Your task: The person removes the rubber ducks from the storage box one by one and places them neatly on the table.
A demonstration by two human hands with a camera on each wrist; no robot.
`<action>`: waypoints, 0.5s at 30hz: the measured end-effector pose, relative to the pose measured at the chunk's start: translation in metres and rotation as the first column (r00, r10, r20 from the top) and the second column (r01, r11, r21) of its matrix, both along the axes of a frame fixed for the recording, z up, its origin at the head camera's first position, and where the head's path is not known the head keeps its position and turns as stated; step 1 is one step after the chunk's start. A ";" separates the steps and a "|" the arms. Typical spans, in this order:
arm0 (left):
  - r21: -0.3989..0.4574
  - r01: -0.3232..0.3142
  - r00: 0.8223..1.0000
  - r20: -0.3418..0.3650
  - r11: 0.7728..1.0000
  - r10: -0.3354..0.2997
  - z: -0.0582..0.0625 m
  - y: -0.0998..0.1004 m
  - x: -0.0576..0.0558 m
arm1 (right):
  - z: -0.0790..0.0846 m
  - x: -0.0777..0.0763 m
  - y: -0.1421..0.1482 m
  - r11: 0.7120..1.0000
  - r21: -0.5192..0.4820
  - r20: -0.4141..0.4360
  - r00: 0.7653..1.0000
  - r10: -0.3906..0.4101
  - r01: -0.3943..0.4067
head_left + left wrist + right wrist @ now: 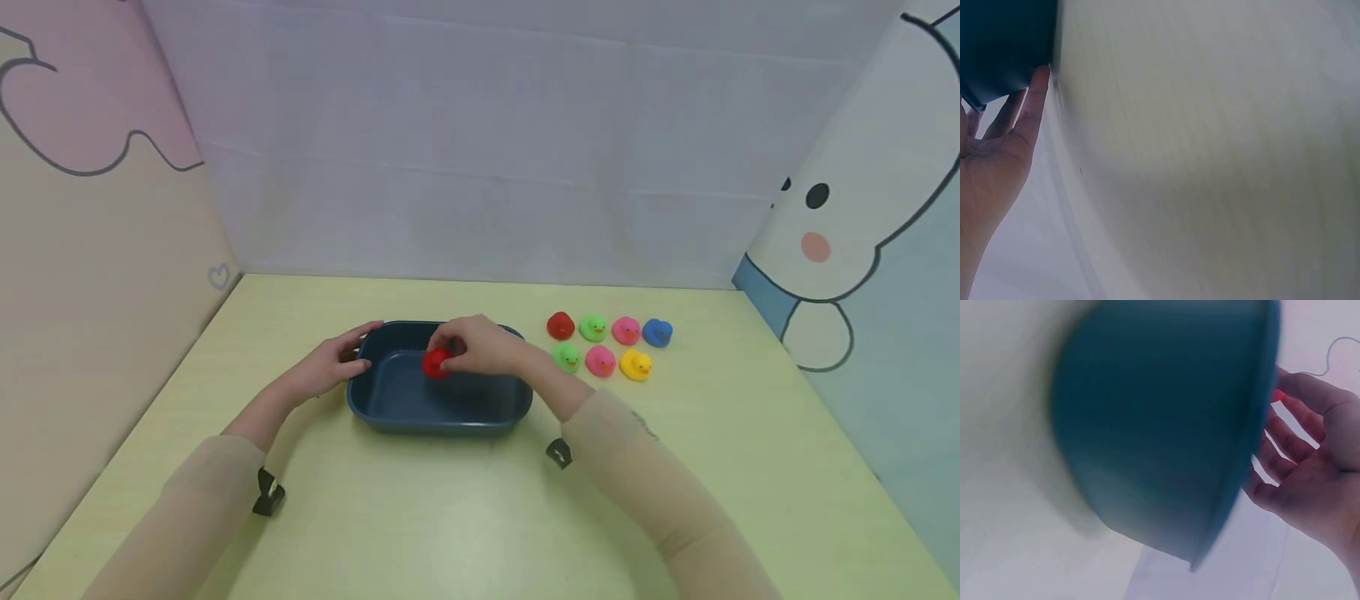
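My right hand (483, 346) pinches a red toy duck (436, 364) between thumb and fingers over the inside of a dark blue rectangular basin (442, 428). In the right wrist view, a bit of the red duck (1277, 395) shows beyond the basin's rim, with most of it hidden. My left hand (327, 365) rests on the basin's left end, its thumb at the rim. Its fingers reach straight along the outer wall in the left wrist view, one fingertip near the basin's (1010, 44) base.
Right of the basin, toy ducks stand in two rows on the pale yellow table (450, 517): red (560, 326), green (593, 327), pink (626, 331) and blue (657, 333) behind; green (567, 357), pink (601, 362) and yellow (636, 365) in front. A white backdrop (480, 167) stands behind.
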State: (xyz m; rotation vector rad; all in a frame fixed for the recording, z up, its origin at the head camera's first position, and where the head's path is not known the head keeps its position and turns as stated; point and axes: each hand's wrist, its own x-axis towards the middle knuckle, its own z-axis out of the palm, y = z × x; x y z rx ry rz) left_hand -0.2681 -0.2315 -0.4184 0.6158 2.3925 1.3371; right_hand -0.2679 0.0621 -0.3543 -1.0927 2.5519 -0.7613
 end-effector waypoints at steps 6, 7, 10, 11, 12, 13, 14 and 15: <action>0.003 0.009 1.000 -0.001 1.000 -0.009 -0.002 -0.001 -0.003 | 0.012 0.006 0.011 1.000 0.003 -0.016 1.000 0.011 -0.011; 0.004 0.009 1.000 -0.002 1.000 -0.009 -0.003 -0.001 -0.003 | 0.015 0.007 0.013 1.000 -0.002 -0.021 1.000 0.013 -0.013; 0.010 0.010 1.000 0.002 1.000 -0.010 -0.003 -0.001 -0.003 | 0.023 0.010 0.019 1.000 -0.019 -0.025 1.000 0.017 -0.017; 0.010 0.009 1.000 0.003 1.000 -0.009 -0.004 -0.001 -0.003 | 0.025 0.011 0.021 1.000 -0.023 -0.025 1.000 0.018 -0.019; 0.013 0.009 1.000 0.006 1.000 -0.009 -0.003 -0.001 -0.003 | 0.027 0.012 0.023 0.999 -0.027 -0.028 0.999 0.019 -0.020; 0.010 0.009 1.000 0.007 1.000 -0.009 -0.003 -0.001 -0.003 | 0.030 0.013 0.025 0.999 -0.031 -0.032 0.999 0.018 -0.019; 0.007 0.009 1.000 0.007 1.000 -0.009 -0.003 -0.001 -0.002 | 0.032 0.013 0.028 0.999 -0.035 -0.034 0.999 0.015 -0.016; 0.007 0.009 1.000 0.008 1.000 -0.009 -0.003 -0.001 -0.002 | 0.034 0.014 0.030 0.999 -0.037 -0.037 0.999 0.013 -0.014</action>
